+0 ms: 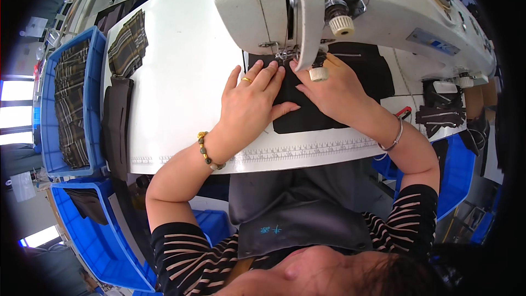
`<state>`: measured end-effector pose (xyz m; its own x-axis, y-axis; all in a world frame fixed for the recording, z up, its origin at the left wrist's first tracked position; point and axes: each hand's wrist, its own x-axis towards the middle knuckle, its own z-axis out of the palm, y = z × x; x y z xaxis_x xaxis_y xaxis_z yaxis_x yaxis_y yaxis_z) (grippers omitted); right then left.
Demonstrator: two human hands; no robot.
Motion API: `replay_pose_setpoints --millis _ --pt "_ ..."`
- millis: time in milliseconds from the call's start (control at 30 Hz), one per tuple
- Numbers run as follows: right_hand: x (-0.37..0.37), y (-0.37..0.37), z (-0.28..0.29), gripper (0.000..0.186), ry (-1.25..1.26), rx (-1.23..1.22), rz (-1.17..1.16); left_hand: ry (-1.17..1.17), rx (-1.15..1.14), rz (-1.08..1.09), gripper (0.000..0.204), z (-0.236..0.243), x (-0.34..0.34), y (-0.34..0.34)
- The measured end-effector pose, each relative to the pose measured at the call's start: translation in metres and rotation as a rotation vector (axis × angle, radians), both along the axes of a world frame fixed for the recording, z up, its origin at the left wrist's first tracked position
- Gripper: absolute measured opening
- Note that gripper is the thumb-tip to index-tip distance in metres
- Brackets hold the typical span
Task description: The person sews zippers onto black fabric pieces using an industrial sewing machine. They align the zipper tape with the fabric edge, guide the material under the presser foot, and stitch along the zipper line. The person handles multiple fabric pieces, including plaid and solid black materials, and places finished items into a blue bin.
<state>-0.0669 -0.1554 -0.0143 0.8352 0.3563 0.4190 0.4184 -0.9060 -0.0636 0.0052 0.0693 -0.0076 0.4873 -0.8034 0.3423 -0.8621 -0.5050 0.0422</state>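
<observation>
A black fabric piece [312, 115] lies flat on the white table under the needle area of a white sewing machine [383, 16]. My left hand [246, 104] rests on its left part with fingers spread, the fingertips close to the presser foot [286, 55]. On the other side of the foot, my right hand [339, 89] lies on the same fabric, thumb and index finger apart. Its other fingers are partly hidden behind the machine head. More dark fabric shows beyond that hand, with a metallic line like a zipper [348, 55] on it.
Plaid pieces [127, 44] and dark folded pieces [116, 120] lie along the table's left edge, beside a blue bin [98, 104]. A ruler strip [301, 151] follows the front edge. Small zippered pieces [441, 116] and a red-handled tool [404, 112] sit at right.
</observation>
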Motion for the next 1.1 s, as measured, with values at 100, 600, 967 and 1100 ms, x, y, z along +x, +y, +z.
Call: replay_pose_setpoints --millis 100,600,967,1100 --pt "-0.001 0.003 -0.002 0.027 0.027 0.031 -0.029 -0.010 0.002 -0.001 0.073 0.001 0.000 -0.001" --pt "0.005 -0.007 0.035 0.019 0.183 0.121 -0.250 -0.012 0.023 0.001 0.073 0.001 0.004 0.000" --pt "0.011 -0.031 0.033 0.015 0.041 0.799 -0.237 -0.028 0.034 -0.003 0.074 0.001 0.004 0.000" --pt "0.010 -0.028 0.034 0.016 0.072 0.829 -0.260 -0.021 0.032 -0.005 0.074 0.002 0.001 0.000"
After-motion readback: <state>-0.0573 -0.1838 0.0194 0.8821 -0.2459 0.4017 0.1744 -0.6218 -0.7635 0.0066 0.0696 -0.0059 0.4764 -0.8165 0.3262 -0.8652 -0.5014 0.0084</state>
